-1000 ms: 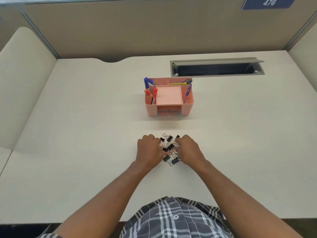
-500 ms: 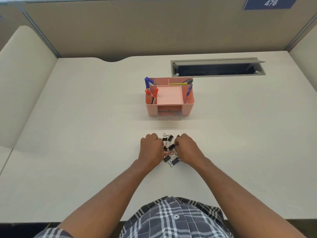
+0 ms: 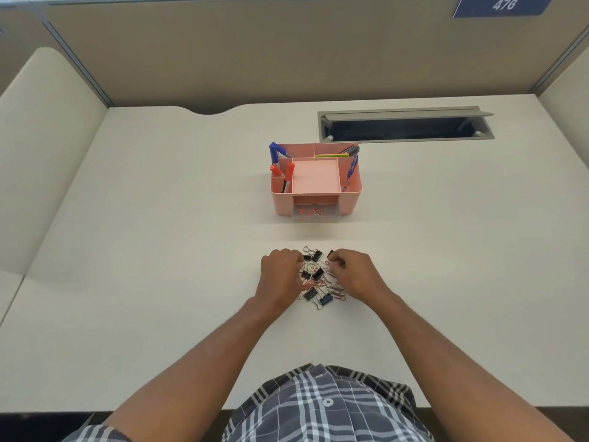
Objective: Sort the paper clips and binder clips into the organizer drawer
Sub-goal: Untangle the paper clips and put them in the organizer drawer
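Working both sides of a mixed pile of clips (image 3: pixel 318 279), a person sorts stationery at a white desk (image 3: pixel 159 250). The left hand (image 3: pixel 280 275) rests knuckles-up with its fingers curled against the pile's near edge; whether it holds anything cannot be told. The right hand (image 3: pixel 353 274), which half a second ago lay lower over the heap, has lifted slightly, its fingertips (image 3: pixel 331 258) now pinched together at the pile's far corner, apparently on a single clip too small to identify. Black binder clips (image 3: pixel 310 294) and thin wire paper clips (image 3: pixel 338 293) lie tangled between the two hands. Beyond the fingertips, well apart, stands the pink organizer (image 3: pixel 318 183), its clear drawer (image 3: pixel 315 215) pulled out and already showing a few reddish clips. The pinch suggests another pick is starting; most of the sorting looks undone.
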Action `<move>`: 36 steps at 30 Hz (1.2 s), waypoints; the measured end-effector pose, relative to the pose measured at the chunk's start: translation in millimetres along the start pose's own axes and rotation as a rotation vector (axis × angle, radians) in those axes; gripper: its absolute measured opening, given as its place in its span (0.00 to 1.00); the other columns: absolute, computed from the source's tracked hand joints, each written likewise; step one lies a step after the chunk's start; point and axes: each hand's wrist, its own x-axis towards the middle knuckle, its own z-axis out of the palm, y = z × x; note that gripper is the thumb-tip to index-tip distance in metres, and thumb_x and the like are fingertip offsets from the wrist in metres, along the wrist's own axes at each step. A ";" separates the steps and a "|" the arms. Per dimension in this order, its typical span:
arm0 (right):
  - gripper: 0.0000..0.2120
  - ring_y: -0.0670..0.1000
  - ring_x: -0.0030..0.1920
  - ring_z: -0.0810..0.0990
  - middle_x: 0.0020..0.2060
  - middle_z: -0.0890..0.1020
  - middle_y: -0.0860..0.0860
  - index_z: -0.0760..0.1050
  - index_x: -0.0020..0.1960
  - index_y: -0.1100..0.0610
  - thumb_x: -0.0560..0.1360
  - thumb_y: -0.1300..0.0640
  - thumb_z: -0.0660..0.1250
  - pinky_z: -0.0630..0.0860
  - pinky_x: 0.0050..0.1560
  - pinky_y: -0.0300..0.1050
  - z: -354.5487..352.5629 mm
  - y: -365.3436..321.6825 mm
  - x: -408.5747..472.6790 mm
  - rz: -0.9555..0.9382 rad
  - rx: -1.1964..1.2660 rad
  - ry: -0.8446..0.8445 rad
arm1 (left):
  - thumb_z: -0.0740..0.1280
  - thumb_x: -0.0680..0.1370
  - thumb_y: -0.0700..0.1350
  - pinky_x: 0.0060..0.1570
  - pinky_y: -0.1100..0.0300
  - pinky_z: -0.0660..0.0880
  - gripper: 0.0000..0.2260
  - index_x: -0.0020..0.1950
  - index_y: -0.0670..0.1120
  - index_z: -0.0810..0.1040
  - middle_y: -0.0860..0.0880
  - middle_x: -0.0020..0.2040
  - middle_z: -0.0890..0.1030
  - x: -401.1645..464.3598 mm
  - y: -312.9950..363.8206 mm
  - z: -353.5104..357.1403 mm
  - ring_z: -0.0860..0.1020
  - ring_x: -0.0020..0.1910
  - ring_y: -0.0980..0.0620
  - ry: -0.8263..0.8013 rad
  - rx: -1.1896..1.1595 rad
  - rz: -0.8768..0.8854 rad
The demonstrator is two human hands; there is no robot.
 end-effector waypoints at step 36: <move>0.11 0.53 0.52 0.81 0.51 0.85 0.51 0.82 0.54 0.55 0.78 0.60 0.63 0.76 0.53 0.46 -28.8 -21.8 3.1 -0.163 -0.214 0.052 | 0.67 0.77 0.43 0.49 0.47 0.73 0.04 0.48 0.46 0.81 0.48 0.44 0.81 12.8 -1.1 -22.5 0.76 0.45 0.46 0.103 -0.147 0.084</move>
